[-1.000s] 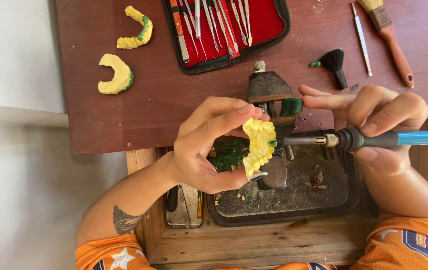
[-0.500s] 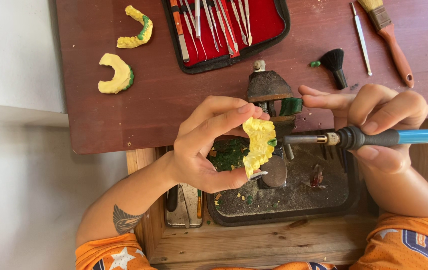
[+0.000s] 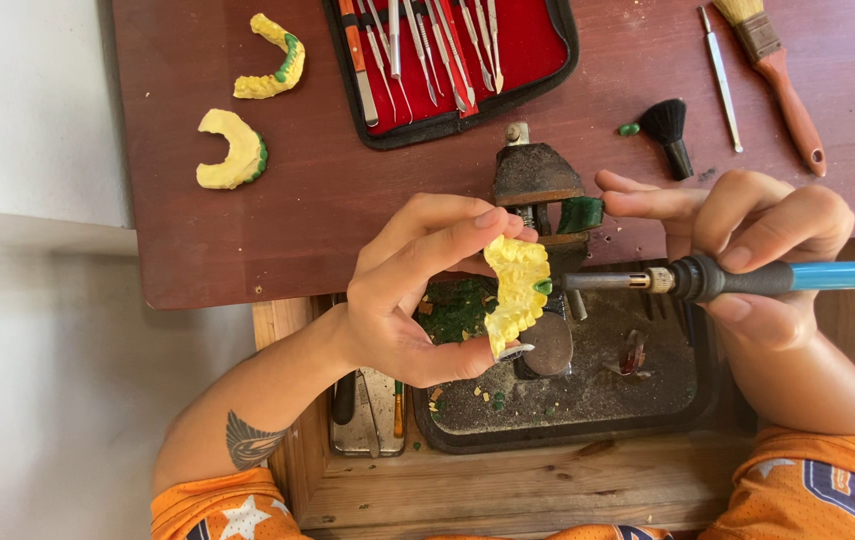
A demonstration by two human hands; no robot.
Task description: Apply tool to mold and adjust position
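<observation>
Yellow dental cast (image 3: 515, 293) pinched in left hand (image 3: 417, 290) over the black tray (image 3: 567, 425) below the worktop's front edge; right hand (image 3: 762, 255) grips blue-handled heated tool (image 3: 707, 278), tip touching cast.

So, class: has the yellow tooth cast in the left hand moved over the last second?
No. The tooth cast sits in the same spot beside the small vise, pinched by the left hand, with the heated tool's tip at its edge.

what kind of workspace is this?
Likely a small dental-lab bench. The left hand holds a yellow dental cast, the right hand holds a blue-handled heated tool with its tip at the cast, and two more casts and a red instrument case lie on the brown table.
</observation>
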